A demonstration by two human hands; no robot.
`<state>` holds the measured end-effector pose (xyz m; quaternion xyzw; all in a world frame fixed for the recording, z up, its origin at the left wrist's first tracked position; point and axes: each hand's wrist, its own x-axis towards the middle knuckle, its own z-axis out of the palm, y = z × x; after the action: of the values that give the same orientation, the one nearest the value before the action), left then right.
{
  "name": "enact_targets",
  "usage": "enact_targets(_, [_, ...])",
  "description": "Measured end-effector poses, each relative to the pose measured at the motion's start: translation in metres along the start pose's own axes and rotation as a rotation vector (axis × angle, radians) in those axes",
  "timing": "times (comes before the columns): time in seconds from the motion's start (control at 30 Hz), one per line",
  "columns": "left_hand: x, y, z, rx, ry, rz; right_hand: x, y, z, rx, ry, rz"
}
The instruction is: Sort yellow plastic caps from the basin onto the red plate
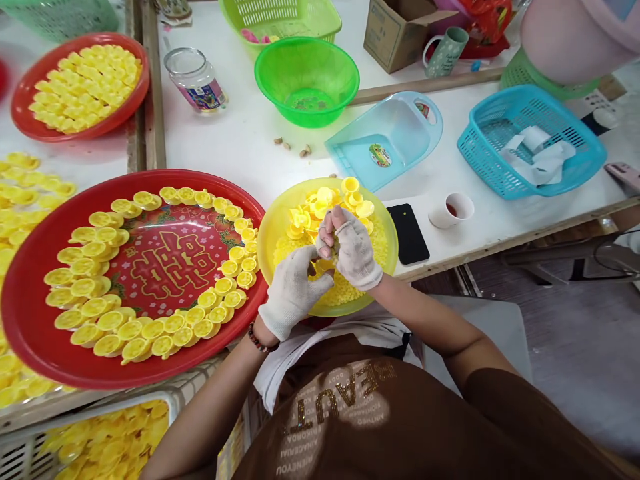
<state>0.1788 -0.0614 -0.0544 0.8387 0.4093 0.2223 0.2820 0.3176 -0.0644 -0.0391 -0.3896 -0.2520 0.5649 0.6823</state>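
Both my hands wear white knit gloves and meet over a yellow bowl (265, 257). The bowl holds tiny yellow bits (357, 293) and a heap of small yellow plastic cups (320, 200). My left hand (294, 292) curls its thumb and fingers round what looks like a small yellow plastic piece, mostly hidden. Bare fingertips show on my right hand (354, 252), pinched together just above the left fingers; whatever they hold is too small to make out. To the left, a large red tray (165, 257) carries similar yellow cups in curved double rows.
Behind stand a green basin (307, 80), a clear jar (193, 80) and a light-blue scoop (395, 140). A black phone (407, 233), a paper cup (451, 211) and a blue basket (530, 180) are at right. Further yellow pieces fill a red basin (135, 100) and a crate (173, 407).
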Motion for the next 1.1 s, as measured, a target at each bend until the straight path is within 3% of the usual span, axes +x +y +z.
enact_targets(0.2, [-0.005,0.003,-0.006,0.073,0.068,0.058,-0.003,-0.013,-0.015,-0.106,-0.005,0.050])
enact_targets(0.47, [-0.009,-0.005,-0.004,0.145,0.191,0.197,-0.019,-0.020,-0.041,-0.879,-0.267,-0.018])
enact_targets(0.63, [-0.013,-0.014,-0.003,0.217,0.248,0.312,-0.017,-0.029,-0.052,-0.776,-0.405,0.258])
enact_targets(0.7, [-0.013,-0.017,-0.003,0.237,0.262,0.303,-0.017,-0.033,-0.055,-0.755,-0.429,0.237])
enact_targets(0.87, [-0.013,-0.016,-0.004,0.242,0.206,0.240,-0.017,-0.028,-0.051,-0.965,-0.370,0.044])
enact_targets(1.0, [-0.015,-0.013,-0.004,0.214,0.175,0.263,-0.017,-0.022,-0.049,-0.856,-0.397,0.187])
enact_targets(1.1, [-0.015,-0.016,-0.015,0.183,0.189,0.241,-0.017,-0.024,-0.054,-0.769,-0.434,0.257])
